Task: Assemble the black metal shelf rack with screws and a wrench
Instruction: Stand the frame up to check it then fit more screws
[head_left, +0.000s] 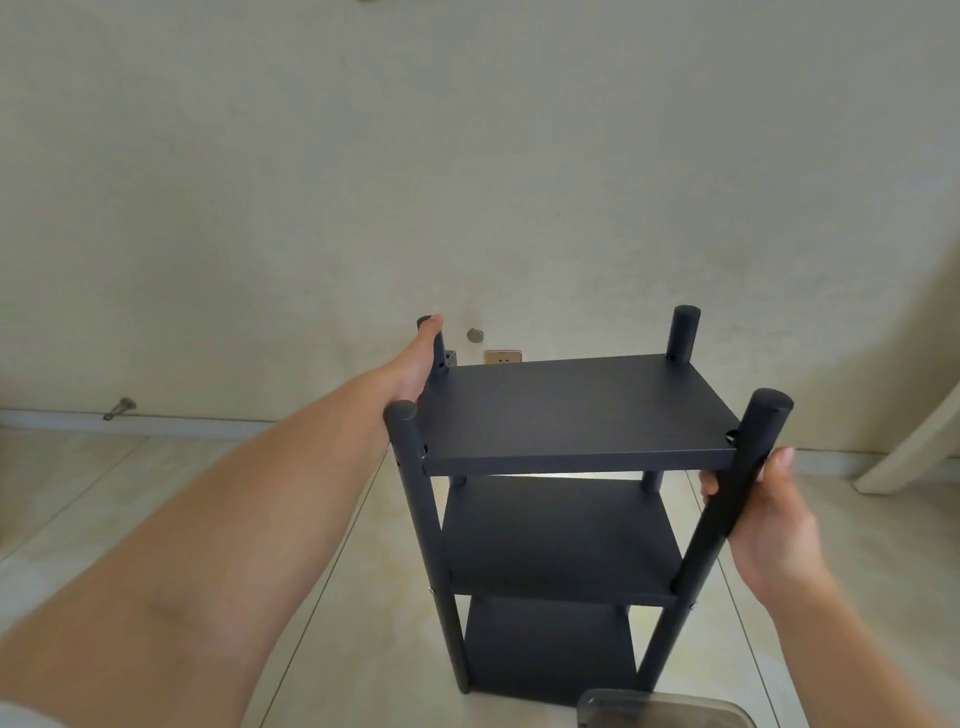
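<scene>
The black metal shelf rack (571, 410) stands upright on the tiled floor, with three shelves fixed between four round posts. My left hand (413, 369) is wrapped around the far left post near its top, at the level of the top shelf. My right hand (769, 525) grips the near right post (748, 462) just below the top shelf. Small silver screw heads show on the near posts at the middle shelf. No wrench or loose screws are visible.
A beige wall with a socket plate (503, 357) and a round fitting (475, 335) stands behind the rack. A door stop (119, 408) sticks out at the skirting on the left. A clear plastic container (670, 709) lies at the bottom edge, near the rack's foot.
</scene>
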